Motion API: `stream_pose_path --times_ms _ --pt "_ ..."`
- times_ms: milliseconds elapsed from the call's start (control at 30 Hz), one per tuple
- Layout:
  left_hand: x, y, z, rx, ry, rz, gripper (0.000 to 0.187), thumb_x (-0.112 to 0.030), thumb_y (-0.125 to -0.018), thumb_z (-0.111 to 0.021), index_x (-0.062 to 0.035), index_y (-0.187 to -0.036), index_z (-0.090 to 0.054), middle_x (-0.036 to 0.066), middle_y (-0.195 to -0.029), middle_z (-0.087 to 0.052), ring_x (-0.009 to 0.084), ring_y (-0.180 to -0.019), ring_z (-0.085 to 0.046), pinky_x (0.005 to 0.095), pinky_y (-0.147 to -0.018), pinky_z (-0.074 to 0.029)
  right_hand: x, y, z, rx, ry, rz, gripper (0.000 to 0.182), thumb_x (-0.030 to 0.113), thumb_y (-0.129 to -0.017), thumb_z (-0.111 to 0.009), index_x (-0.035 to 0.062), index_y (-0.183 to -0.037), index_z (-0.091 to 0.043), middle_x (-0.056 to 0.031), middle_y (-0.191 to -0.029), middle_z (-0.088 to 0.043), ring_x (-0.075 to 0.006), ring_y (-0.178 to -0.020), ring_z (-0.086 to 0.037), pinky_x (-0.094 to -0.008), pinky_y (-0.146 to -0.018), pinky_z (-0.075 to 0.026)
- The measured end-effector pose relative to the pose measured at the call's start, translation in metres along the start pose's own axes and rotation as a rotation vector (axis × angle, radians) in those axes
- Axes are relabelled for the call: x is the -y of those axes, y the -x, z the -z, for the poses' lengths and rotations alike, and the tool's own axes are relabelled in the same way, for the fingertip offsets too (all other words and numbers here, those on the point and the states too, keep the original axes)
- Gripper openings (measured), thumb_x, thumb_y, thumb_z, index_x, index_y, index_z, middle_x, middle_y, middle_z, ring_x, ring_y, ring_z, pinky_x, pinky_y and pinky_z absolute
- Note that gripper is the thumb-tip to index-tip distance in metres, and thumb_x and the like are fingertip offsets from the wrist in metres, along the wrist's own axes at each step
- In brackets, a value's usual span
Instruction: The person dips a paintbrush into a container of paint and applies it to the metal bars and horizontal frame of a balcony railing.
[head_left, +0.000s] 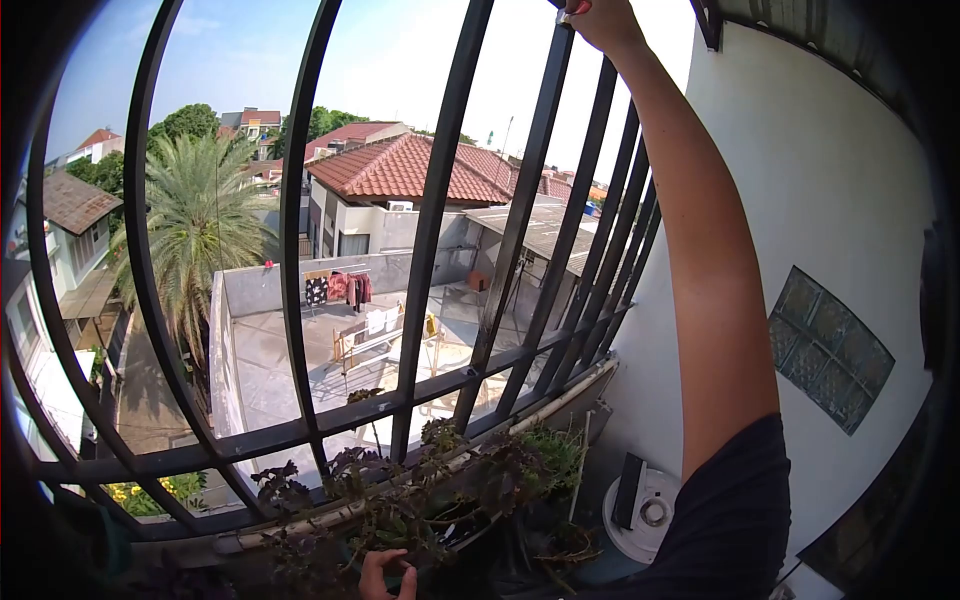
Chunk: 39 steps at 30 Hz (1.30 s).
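My right hand point(606, 24) is raised at the top edge of the view, closed beside a black metal bar point(545, 110). A small red bit and a pale bit show at its fingers; what they belong to cannot be made out. Low in the view, my left hand point(388, 577) is partly cut off by the frame. Its fingers are loosely curled, with a gap between finger and thumb and nothing visible between them. It is near dark-leaved potted plants point(355, 475) below the bars.
A horizontal rail point(365, 410) crosses the bars. At right are a white wall point(800, 190), a patterned vent point(830, 345) and a round white lid-like object point(640, 515). Beyond the bars lie a concrete terrace with a laundry rack point(380, 335), a palm point(195, 220) and tiled roofs point(400, 168).
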<state>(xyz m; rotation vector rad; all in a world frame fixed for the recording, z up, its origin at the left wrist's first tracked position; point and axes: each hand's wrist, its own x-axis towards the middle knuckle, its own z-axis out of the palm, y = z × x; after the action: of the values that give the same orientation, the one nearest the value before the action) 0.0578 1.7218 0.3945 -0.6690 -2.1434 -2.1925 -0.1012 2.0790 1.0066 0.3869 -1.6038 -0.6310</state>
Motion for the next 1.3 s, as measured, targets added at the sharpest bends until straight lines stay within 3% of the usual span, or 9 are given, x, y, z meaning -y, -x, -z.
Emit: stream_pose_path --times_ms 133,233,367,400,567,767,867,1133,1300 --pt "0.003 0.001 0.001 -0.004 -0.042 -0.005 0.025 -0.002 -0.087 -0.063 -0.0073 -0.111 -0.061 0.004 -0.089 -0.057 0.0131 -0.077 -0.056 0.0264 -0.068 -0.045 0.022 -0.013 0.013 0.211 -0.063 -0.346 0.012 -0.006 -0.067 -0.048 0.0018 -0.066 -0.057 -0.0155 -0.069 -0.057 -0.0291 -0.065 -0.058 -0.0375 -0.060 -0.045" --pt "0.003 0.003 0.001 -0.003 -0.063 -0.027 0.025 -0.002 -0.087 -0.063 -0.0062 -0.111 -0.061 0.004 -0.091 -0.057 0.0137 -0.078 -0.056 0.0268 -0.069 -0.045 0.033 0.015 0.011 0.049 -0.126 -0.127 0.013 -0.008 -0.066 -0.049 0.0018 -0.067 -0.057 -0.0143 -0.070 -0.058 -0.0277 -0.063 -0.058 -0.0376 -0.059 -0.046" --pt "-0.003 0.008 0.002 -0.008 -0.075 -0.023 0.024 -0.002 -0.087 -0.062 -0.0043 -0.111 -0.060 0.005 -0.091 -0.057 0.0150 -0.080 -0.057 0.0275 -0.072 -0.046 0.080 0.085 0.016 0.327 -0.045 0.003 0.011 -0.011 -0.071 -0.051 -0.0005 -0.074 -0.055 -0.0149 -0.079 -0.060 -0.0238 -0.064 -0.060 -0.0343 -0.057 -0.047" --pt "0.002 0.011 0.003 0.004 -0.068 -0.009 0.023 -0.002 -0.088 -0.061 -0.0036 -0.111 -0.060 0.005 -0.093 -0.057 0.0149 -0.081 -0.057 0.0271 -0.073 -0.047 0.087 0.123 0.004 0.275 -0.130 0.086 0.020 -0.008 -0.068 -0.066 0.0028 -0.083 -0.061 -0.0061 -0.075 -0.055 -0.0215 -0.068 -0.060 -0.0331 -0.063 -0.048" --pt "0.004 0.021 0.000 0.021 -0.096 0.045 0.022 -0.002 -0.088 -0.061 -0.0033 -0.110 -0.059 0.005 -0.097 -0.057 0.0139 -0.084 -0.057 0.0267 -0.075 -0.047 0.180 0.249 0.026 0.691 -0.579 -0.113 0.016 -0.008 -0.063 -0.056 0.0030 -0.070 -0.048 -0.0075 -0.072 -0.045 -0.0284 -0.060 -0.052 -0.0413 -0.056 -0.039" --pt "0.003 0.031 -0.008 0.032 -0.165 0.094 0.022 -0.004 -0.089 -0.061 -0.0037 -0.111 -0.059 0.005 -0.098 -0.057 0.0145 -0.087 -0.058 0.0270 -0.076 -0.049 0.237 0.355 0.032 0.626 -1.032 -0.560 0.019 -0.007 -0.063 -0.062 0.0002 -0.070 -0.046 -0.0102 -0.074 -0.048 -0.0303 -0.067 -0.056 -0.0400 -0.060 -0.042" --pt "-0.005 0.035 -0.015 0.008 -0.208 0.114 0.023 -0.003 -0.088 -0.059 -0.0027 -0.110 -0.057 0.005 -0.095 -0.056 0.0147 -0.086 -0.057 0.0278 -0.078 -0.047 0.269 0.398 0.023 0.350 -1.077 -0.713 0.028 -0.003 -0.066 -0.075 -0.0022 -0.076 -0.049 -0.0091 -0.073 -0.047 -0.0252 -0.065 -0.054 -0.0322 -0.063 -0.043" --pt "-0.003 0.052 -0.023 -0.172 -0.113 0.213 0.024 0.002 -0.083 -0.058 -0.0025 -0.106 -0.055 0.003 -0.088 -0.049 0.0099 -0.081 -0.051 0.0237 -0.075 -0.041 0.273 0.429 0.020 0.317 -0.999 -1.114 0.026 -0.009 -0.062 -0.067 -0.0040 -0.069 -0.042 -0.0069 -0.068 -0.046 -0.0144 -0.063 -0.051 -0.0293 -0.060 -0.040" --pt "-0.001 0.060 -0.022 -0.173 -0.195 0.247 0.023 0.002 -0.085 -0.058 -0.0024 -0.107 -0.055 0.002 -0.087 -0.049 0.0087 -0.079 -0.049 0.0224 -0.073 -0.039 0.278 0.427 0.022 0.291 -1.085 -0.976 0.022 -0.008 -0.059 -0.062 -0.0040 -0.068 -0.042 -0.0081 -0.064 -0.045 -0.0173 -0.057 -0.045 -0.0297 -0.056 -0.037"
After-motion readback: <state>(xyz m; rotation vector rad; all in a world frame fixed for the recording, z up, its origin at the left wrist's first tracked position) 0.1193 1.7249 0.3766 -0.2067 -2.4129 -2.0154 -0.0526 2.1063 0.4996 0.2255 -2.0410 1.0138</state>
